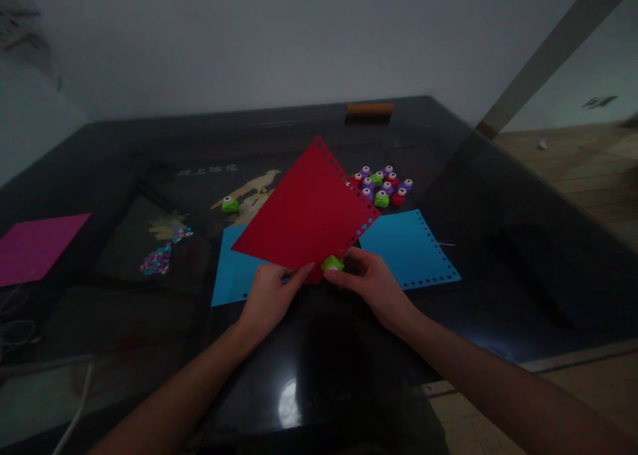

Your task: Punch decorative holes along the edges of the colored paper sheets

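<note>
My left hand (279, 285) pinches the near edge of a red sheet of paper (309, 206), which is held tilted above the table. Small holes run along the sheet's right edge and near its lower right corner. My right hand (373, 279) grips a green craft punch (332, 264) between thumb and fingers, at the sheet's near corner. How far the paper sits inside the punch is hidden. Below the red sheet lies a blue sheet (409, 249) with holes along its right and near edges.
Several red, purple and green punches (383, 186) stand in a cluster behind the blue sheet. Another green punch (230, 204) is at the left. Paper confetti (157, 260) lies further left, near a pink sheet (42, 249). A brown roll (369, 109) rests at the back edge.
</note>
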Demonstrator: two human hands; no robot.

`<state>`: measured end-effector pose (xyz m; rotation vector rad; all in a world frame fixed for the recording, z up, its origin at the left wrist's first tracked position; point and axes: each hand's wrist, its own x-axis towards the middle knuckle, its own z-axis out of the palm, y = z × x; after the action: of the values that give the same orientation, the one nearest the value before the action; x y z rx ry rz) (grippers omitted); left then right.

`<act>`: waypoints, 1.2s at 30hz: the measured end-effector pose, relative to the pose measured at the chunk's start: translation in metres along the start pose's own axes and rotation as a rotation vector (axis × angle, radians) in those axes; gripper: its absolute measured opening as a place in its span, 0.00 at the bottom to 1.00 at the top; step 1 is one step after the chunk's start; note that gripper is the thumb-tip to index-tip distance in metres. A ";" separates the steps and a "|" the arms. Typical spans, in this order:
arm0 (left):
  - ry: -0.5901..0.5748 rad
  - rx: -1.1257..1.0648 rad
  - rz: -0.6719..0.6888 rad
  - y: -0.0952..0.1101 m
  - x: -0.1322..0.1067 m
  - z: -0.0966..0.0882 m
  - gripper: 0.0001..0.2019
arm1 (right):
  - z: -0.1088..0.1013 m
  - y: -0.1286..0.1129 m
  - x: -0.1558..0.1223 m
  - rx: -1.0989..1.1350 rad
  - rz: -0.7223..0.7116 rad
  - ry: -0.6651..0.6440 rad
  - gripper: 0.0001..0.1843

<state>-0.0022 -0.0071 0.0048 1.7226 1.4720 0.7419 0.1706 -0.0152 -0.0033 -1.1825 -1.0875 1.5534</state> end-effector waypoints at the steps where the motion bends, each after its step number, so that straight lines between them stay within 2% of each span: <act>1: -0.005 -0.008 -0.005 0.000 0.000 0.000 0.13 | 0.000 0.000 0.000 0.003 0.002 0.000 0.19; 8: -0.057 -0.095 -0.042 -0.004 0.002 0.002 0.14 | 0.000 0.000 0.000 0.055 0.020 -0.020 0.20; 36: -0.059 -0.166 -0.033 -0.003 0.002 0.002 0.12 | 0.000 0.002 0.002 0.024 0.012 -0.015 0.21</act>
<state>-0.0020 -0.0050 0.0007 1.5787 1.3565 0.7671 0.1704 -0.0141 -0.0061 -1.1646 -1.0711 1.5824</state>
